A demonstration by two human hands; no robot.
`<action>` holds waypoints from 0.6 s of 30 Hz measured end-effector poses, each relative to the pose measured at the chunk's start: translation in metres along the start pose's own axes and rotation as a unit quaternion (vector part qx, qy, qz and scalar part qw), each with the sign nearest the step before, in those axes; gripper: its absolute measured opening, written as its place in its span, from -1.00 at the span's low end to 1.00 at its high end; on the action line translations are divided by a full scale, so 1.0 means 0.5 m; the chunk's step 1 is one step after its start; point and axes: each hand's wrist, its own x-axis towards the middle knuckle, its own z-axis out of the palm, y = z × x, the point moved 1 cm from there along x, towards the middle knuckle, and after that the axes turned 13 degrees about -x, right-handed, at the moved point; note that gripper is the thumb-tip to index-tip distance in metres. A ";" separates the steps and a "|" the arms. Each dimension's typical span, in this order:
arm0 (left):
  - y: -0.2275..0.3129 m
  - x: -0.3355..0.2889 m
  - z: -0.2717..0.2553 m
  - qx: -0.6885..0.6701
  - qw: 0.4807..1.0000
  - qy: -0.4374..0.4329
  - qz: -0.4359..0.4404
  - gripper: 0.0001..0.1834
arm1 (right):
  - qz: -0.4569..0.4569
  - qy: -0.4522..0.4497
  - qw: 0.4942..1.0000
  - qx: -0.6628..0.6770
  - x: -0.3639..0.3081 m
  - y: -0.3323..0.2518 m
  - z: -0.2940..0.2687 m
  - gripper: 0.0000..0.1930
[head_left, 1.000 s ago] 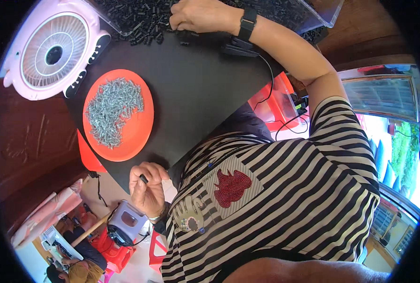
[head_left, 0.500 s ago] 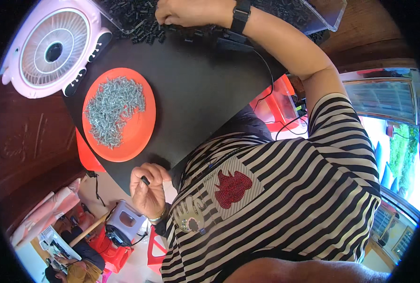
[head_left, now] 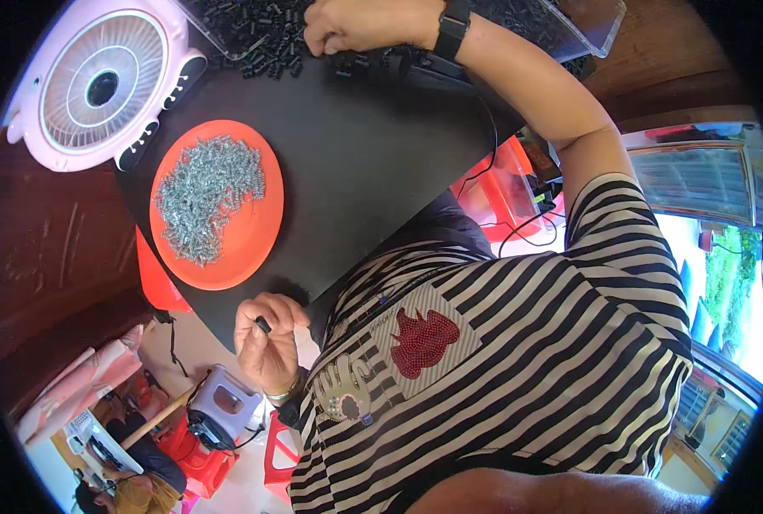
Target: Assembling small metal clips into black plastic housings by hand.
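My left hand (head_left: 268, 347) pinches a small black piece (head_left: 262, 325), partly hidden in its grip. Just beyond that hand, the desk (head_left: 356, 154) bears an orange plate (head_left: 251, 236) of silvery springs (head_left: 203, 193). Farther off, my right hand (head_left: 377, 24), cropped above, bends over piled black parts (head_left: 257, 38); I cannot tell whether it grips any.

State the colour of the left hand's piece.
The piece is black, clearest in the head view.

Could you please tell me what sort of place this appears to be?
It looks like an informal small-parts workspace, possibly inside a home: small black pieces lie heaped by a clear plastic edge, a red-orange plate holds metal springs, and a pink household fan stands close by.
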 end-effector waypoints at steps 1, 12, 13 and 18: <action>0.000 -0.001 0.000 0.001 1.000 0.001 0.001 -0.65 | -0.018 -0.019 1.000 -0.012 0.005 -0.004 0.005 -0.87; -0.001 0.001 0.013 0.017 1.000 -0.013 0.012 -0.71 | -0.057 0.063 0.995 -0.059 -0.001 -0.010 0.022 -0.88; -0.002 0.001 0.015 0.020 1.000 -0.014 0.014 -0.71 | -0.006 0.050 0.999 0.013 -0.002 -0.010 0.012 -0.89; -0.008 0.000 0.010 0.009 0.999 0.011 0.028 -0.68 | 0.104 0.032 0.958 0.266 -0.019 -0.042 -0.027 -0.85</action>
